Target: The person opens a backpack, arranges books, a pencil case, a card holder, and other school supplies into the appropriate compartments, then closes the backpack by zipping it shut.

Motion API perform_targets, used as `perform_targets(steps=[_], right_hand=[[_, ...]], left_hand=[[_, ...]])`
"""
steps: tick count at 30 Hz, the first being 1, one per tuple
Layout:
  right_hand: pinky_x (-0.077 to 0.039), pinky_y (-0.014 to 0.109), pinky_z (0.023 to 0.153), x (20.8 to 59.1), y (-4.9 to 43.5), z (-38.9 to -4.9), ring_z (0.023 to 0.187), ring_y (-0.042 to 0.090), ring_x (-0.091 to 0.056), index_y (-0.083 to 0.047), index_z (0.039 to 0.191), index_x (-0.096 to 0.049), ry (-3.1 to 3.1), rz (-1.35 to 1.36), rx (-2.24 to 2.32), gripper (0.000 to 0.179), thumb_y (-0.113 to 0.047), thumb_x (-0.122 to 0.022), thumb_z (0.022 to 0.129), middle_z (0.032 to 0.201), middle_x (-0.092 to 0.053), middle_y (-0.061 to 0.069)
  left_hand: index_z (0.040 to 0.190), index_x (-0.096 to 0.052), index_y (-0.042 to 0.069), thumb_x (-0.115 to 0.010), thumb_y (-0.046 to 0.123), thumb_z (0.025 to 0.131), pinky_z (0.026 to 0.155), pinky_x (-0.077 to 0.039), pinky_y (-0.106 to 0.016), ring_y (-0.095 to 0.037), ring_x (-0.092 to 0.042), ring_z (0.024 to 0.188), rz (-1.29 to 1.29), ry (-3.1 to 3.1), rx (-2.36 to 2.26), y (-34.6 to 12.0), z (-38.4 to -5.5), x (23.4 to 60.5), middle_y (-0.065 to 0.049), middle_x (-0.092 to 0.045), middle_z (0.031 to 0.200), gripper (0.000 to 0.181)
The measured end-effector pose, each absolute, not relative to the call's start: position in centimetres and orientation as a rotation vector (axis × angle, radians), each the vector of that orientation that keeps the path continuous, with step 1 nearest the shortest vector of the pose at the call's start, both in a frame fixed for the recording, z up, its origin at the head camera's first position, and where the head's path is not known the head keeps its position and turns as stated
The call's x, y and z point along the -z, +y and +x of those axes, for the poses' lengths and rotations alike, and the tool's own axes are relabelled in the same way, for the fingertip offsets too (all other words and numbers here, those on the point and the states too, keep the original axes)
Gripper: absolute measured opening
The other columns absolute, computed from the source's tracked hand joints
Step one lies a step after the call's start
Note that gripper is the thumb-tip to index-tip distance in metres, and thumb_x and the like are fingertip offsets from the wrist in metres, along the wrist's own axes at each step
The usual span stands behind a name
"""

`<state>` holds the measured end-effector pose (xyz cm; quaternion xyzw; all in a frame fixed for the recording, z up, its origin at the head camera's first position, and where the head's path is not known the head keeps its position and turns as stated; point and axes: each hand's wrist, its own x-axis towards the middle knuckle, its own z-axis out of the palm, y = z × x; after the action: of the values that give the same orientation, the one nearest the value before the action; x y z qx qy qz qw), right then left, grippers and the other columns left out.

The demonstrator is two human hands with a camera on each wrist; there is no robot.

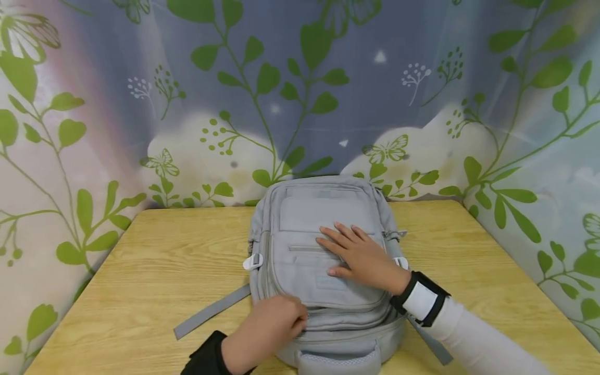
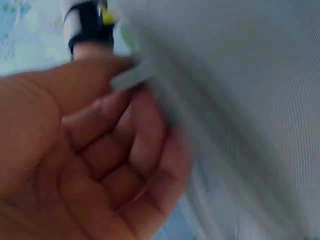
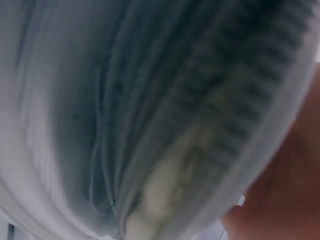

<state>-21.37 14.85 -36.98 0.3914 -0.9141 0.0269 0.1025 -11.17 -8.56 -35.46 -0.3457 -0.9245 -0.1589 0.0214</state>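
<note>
A light grey backpack lies on the wooden table, its front panel facing up and its top handle toward me. At the near left of the bag, my left hand has its fingers curled at the zipped edge. The left wrist view shows a small grey pull tab pinched between thumb and fingers, blurred, beside the grey fabric. My right hand rests on the front panel with fingers spread, below the small zipped pocket. Grey fabric folds and a toothed zipper edge fill most of the right wrist view.
Grey straps trail from both sides of the bag, one strap across the table on the left. White buckles sit at its sides. Behind the table hangs a leaf-patterned curtain.
</note>
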Motion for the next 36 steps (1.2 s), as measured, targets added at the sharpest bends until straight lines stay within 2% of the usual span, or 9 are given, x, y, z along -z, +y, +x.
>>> perform_targets(steps=[3, 6, 10, 13, 16, 19, 22, 26, 36], right_hand=[[-0.023, 0.052, 0.112, 36.7, 14.7, -20.6, 0.141, 0.033, -0.025, -0.017, 0.145, -0.036, -2.704, 1.140, -0.131, 0.068, -0.043, -0.060, 0.087, 0.153, -0.028, 0.007], [-0.034, 0.050, 0.105, 35.9, 14.2, -19.0, 0.134, 0.033, -0.037, -0.016, 0.138, -0.046, -2.662, 1.140, -0.216, 0.060, -0.033, -0.068, 0.085, 0.145, -0.039, 0.010], [-0.046, 0.028, 0.079, 34.5, 12.7, -15.9, 0.094, 0.013, -0.054, -0.019, 0.123, -0.058, -2.682, 1.249, -0.446, 0.043, -0.020, -0.073, 0.082, 0.106, -0.056, 0.000], [-0.040, 0.016, 0.063, 34.3, 11.3, -14.3, 0.070, 0.000, -0.046, -0.020, 0.108, -0.063, -2.846, 1.397, -0.707, 0.023, -0.016, -0.068, 0.085, 0.081, -0.053, -0.010], [-0.039, 0.012, 0.058, 34.6, 10.5, -13.6, 0.061, -0.006, -0.042, -0.020, 0.092, -0.062, -3.000, 1.451, -0.900, 0.004, -0.019, -0.065, 0.089, 0.070, -0.051, -0.014], [-0.040, 0.012, 0.057, 35.0, 10.7, -13.3, 0.060, -0.007, -0.044, -0.019, 0.086, -0.060, -3.039, 1.462, -0.971, 0.009, -0.027, -0.066, 0.087, 0.068, -0.051, -0.014], [-0.042, 0.014, 0.056, 35.1, 11.4, -13.3, 0.059, -0.006, -0.046, -0.019, 0.089, -0.061, -3.038, 1.430, -1.051, 0.013, -0.032, -0.063, 0.088, 0.069, -0.053, -0.013], [-0.040, 0.014, 0.053, 35.0, 12.3, -13.3, 0.054, -0.005, -0.042, -0.017, 0.083, -0.061, -3.013, 1.435, -1.174, 0.021, -0.031, -0.052, 0.095, 0.067, -0.054, -0.009], [-0.047, 0.019, 0.054, 34.5, 18.0, -12.9, 0.058, -0.003, -0.051, -0.012, 0.087, -0.066, -3.070, 1.224, -1.367, 0.019, -0.026, -0.056, 0.093, 0.069, -0.061, -0.003]], left_hand=[[0.066, -0.059, 0.019, -0.062, 0.013, 0.088, 0.052, -0.034, -0.013, 0.003, -0.037, 0.053, -1.096, -2.895, 0.671, -7.2, -11.3, 35.9, 0.013, -0.047, 0.062, 0.023], [0.070, -0.062, 0.018, -0.060, 0.012, 0.089, 0.052, -0.036, -0.014, 0.002, -0.040, 0.054, -1.043, -2.925, 0.811, -7.2, -11.3, 35.6, 0.012, -0.050, 0.065, 0.019], [0.072, -0.065, 0.016, -0.060, 0.011, 0.087, 0.051, -0.036, -0.015, 0.002, -0.041, 0.053, -0.965, -2.944, 0.819, -8.2, -10.8, 34.5, 0.011, -0.053, 0.066, 0.016], [0.074, -0.067, 0.017, -0.062, 0.017, 0.088, 0.051, -0.037, -0.015, 0.004, -0.043, 0.054, -0.941, -2.930, 0.785, -8.6, -10.5, 33.9, 0.011, -0.056, 0.067, 0.014], [0.077, -0.067, 0.019, -0.063, 0.025, 0.089, 0.053, -0.038, -0.014, 0.005, -0.044, 0.056, -1.023, -2.905, 0.782, -8.9, -10.7, 33.8, 0.013, -0.057, 0.067, 0.014], [0.086, -0.066, 0.019, -0.064, 0.032, 0.088, 0.059, -0.043, -0.015, 0.001, -0.050, 0.067, -1.186, -2.815, 0.691, -9.7, -11.3, 34.2, 0.011, -0.059, 0.077, 0.014], [0.100, -0.065, 0.018, -0.070, 0.034, 0.081, 0.080, -0.048, -0.022, -0.005, -0.057, 0.091, -1.323, -2.641, 0.539, -10.6, -12.4, 35.2, 0.007, -0.062, 0.100, 0.025], [0.106, -0.064, 0.021, -0.075, 0.029, 0.077, 0.099, -0.042, -0.030, -0.011, -0.054, 0.111, -1.357, -2.475, 0.376, -10.9, -13.9, 36.9, 0.005, -0.060, 0.118, 0.032], [0.107, -0.071, 0.021, -0.067, 0.019, 0.085, 0.103, -0.040, -0.035, -0.012, -0.057, 0.114, -1.374, -2.550, 0.405, -10.9, -14.6, 37.5, 0.008, -0.067, 0.114, 0.023]])
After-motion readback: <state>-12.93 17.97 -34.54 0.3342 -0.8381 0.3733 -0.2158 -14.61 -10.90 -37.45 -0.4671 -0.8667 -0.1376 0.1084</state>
